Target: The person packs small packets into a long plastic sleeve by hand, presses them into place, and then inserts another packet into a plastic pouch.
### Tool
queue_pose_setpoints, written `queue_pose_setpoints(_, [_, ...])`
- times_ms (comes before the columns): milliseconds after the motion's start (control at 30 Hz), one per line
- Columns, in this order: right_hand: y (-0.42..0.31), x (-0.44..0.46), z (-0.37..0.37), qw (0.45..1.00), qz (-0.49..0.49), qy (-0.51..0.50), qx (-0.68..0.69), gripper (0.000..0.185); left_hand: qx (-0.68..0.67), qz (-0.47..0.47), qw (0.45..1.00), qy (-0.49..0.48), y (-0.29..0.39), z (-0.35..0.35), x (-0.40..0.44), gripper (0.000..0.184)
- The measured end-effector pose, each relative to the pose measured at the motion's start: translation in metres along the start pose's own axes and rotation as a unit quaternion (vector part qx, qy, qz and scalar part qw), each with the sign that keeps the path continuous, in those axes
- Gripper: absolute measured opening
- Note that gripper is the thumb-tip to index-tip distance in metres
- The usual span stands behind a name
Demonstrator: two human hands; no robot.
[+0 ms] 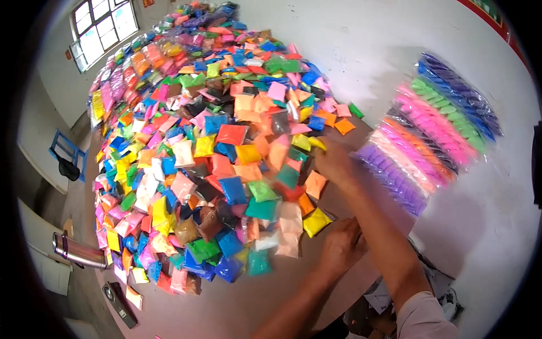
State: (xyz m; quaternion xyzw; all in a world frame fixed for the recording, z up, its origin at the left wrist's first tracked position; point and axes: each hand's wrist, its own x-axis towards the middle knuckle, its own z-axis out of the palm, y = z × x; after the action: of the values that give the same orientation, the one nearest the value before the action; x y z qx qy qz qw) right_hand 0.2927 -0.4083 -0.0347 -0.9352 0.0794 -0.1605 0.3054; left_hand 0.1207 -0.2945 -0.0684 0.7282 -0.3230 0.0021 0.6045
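A large heap of small, colourful sealed packets covers much of the brown table. At its right edge my right hand, a little blurred, has its fingertips closed on a small yellow packet. Below it, my left hand is held low over the table with curled fingers; whatever is inside them is hidden. Nearest to the left hand lies another yellow packet, with an orange packet just above it. A peach packet lies below my right hand.
Clear bags of packets sorted in coloured rows lie on the right beside the white wall. A steel flask and a dark, narrow device are at the left table edge. A blue chair stands beyond.
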Motion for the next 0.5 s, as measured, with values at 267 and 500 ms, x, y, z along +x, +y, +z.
queue_pose_setpoints(267, [-0.039,0.044,0.066,0.974,0.036,-0.09,0.205,0.043,-0.309,-0.113,0.943,0.05,-0.061,0.043,-0.023,0.034])
queue_pose_setpoints(500, [-0.152,0.042,0.097,0.953,-0.146,-0.1,0.248,0.045,-0.206,-0.081,0.973,0.071,-0.045,0.049,-0.021,0.025])
